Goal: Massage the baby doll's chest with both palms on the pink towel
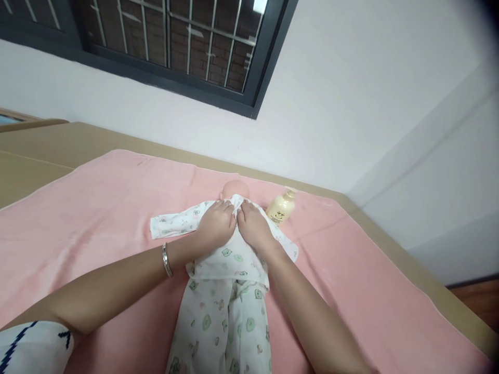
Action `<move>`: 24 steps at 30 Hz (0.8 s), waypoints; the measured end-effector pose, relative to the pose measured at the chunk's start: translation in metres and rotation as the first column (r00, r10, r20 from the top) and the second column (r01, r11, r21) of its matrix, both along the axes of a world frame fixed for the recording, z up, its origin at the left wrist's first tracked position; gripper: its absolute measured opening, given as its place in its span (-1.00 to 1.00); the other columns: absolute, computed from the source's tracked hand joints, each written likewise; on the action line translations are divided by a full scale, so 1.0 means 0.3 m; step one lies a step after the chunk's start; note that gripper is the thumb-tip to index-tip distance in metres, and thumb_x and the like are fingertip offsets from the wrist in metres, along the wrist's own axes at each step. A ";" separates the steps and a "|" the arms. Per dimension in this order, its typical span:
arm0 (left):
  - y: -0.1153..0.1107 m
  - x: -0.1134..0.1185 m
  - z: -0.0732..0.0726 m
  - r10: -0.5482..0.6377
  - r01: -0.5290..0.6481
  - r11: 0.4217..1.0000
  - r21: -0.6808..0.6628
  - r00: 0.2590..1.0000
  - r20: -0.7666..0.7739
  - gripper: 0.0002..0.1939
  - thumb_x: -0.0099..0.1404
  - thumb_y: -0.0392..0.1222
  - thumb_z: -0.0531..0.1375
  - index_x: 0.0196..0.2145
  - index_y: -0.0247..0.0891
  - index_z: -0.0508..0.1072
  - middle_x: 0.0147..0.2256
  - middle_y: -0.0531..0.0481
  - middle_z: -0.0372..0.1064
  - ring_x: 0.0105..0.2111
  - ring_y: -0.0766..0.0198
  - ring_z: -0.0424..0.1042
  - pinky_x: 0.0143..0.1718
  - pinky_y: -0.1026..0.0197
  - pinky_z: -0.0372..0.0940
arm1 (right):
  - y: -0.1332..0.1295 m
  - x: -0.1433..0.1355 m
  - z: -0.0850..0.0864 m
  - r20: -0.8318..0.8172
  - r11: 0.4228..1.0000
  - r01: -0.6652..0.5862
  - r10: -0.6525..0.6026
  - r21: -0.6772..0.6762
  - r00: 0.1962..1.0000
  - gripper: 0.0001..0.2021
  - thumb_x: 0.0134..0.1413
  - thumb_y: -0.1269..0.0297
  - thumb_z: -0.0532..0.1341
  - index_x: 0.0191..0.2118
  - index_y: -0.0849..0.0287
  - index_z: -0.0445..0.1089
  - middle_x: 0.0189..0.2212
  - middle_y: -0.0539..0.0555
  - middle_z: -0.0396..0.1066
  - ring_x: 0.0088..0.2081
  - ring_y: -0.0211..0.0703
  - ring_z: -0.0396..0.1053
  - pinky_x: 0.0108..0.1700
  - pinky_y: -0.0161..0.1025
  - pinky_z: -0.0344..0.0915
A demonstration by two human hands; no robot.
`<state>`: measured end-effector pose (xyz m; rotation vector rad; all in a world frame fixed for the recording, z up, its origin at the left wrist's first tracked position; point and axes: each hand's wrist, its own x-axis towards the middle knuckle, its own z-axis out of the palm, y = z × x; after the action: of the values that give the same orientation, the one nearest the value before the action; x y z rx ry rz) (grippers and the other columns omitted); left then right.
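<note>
A doll with a bald, pinkish head (236, 188) lies on its back, legs towards me. It wears a white printed shirt (234, 259) and matching trousers (208, 317). My left hand (217, 224) is on the upper chest of the shirt, just below the collar, its fingers curled on the cloth. Right beside it, my right hand (255, 224) holds the other side of the shirt front in the same way. Both hands cover most of the chest, and the fingertips are partly hidden. One sleeve (175, 222) stretches out flat to the left; the other shows beyond my right wrist.
A pale yellow pump bottle (280, 208) stands near the doll's head, on the right. Under everything is a pink blanket (117, 208) spread over a tan surface (78, 137). Behind rises a white wall (312, 119) with a dark-framed, barred window (249, 104).
</note>
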<state>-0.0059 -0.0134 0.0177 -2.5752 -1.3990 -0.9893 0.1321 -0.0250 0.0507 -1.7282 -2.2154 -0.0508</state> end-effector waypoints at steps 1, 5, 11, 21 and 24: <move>0.002 -0.006 0.007 -0.004 0.004 1.000 -0.028 1.000 -0.003 -0.66 0.33 -0.30 -0.04 -0.06 -0.34 0.44 -0.02 -0.23 0.45 0.06 0.02 0.38 0.17 0.00 0.21 | -0.010 -0.010 0.000 0.025 1.000 0.020 -0.020 0.005 0.999 -0.62 0.34 0.36 -0.12 0.08 0.36 0.32 0.12 0.32 0.35 0.15 -0.02 0.27 0.19 -0.17 0.08; 0.011 -0.021 0.016 -0.003 0.003 0.994 -0.106 1.000 -0.001 -0.68 0.32 -0.29 -0.03 -0.09 -0.31 0.44 -0.07 -0.20 0.47 0.01 0.01 0.40 0.10 0.00 0.25 | -0.045 -0.046 0.000 0.079 0.993 0.112 -0.114 0.034 0.990 -0.64 0.35 0.30 -0.12 -0.01 0.31 0.35 -0.07 0.31 0.46 -0.01 0.04 0.37 0.05 -0.16 0.18; 0.022 -0.024 -0.010 -0.044 0.047 0.994 -0.095 0.998 0.039 -0.63 0.33 -0.30 -0.08 -0.05 -0.42 0.42 -0.01 -0.27 0.42 0.06 -0.01 0.35 0.16 -0.03 0.17 | -0.041 -0.054 -0.026 0.056 0.988 0.124 -0.129 0.088 0.990 -0.65 0.33 0.29 -0.12 -0.06 0.30 0.36 -0.15 0.30 0.48 -0.12 0.06 0.41 -0.09 -0.15 0.23; 0.024 -0.036 -0.009 -0.050 0.059 0.990 -0.131 0.996 0.075 -0.68 0.36 -0.31 -0.09 -0.13 -0.35 0.42 -0.09 -0.20 0.43 0.00 0.02 0.37 0.10 -0.03 0.20 | -0.020 -0.060 -0.047 -0.045 0.982 0.099 -0.093 0.158 0.995 -0.65 0.27 0.30 -0.14 -0.20 0.24 0.38 -0.29 0.25 0.48 -0.25 0.03 0.39 -0.19 -0.14 0.21; 0.022 -0.038 -0.004 -0.049 0.058 0.988 -0.141 0.996 0.071 -0.69 0.35 -0.30 -0.09 -0.15 -0.37 0.42 -0.10 -0.23 0.43 -0.01 0.00 0.37 0.10 -0.02 0.19 | -0.018 -0.059 -0.048 -0.056 0.982 0.097 -0.088 0.163 0.994 -0.66 0.26 0.30 -0.14 -0.21 0.21 0.37 -0.28 0.24 0.48 -0.26 0.04 0.39 -0.20 -0.13 0.21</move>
<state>-0.0171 -0.0069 0.0167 -2.7187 -1.4761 -1.0293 0.1143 -0.0303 0.0362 -1.7212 -2.0333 -0.2068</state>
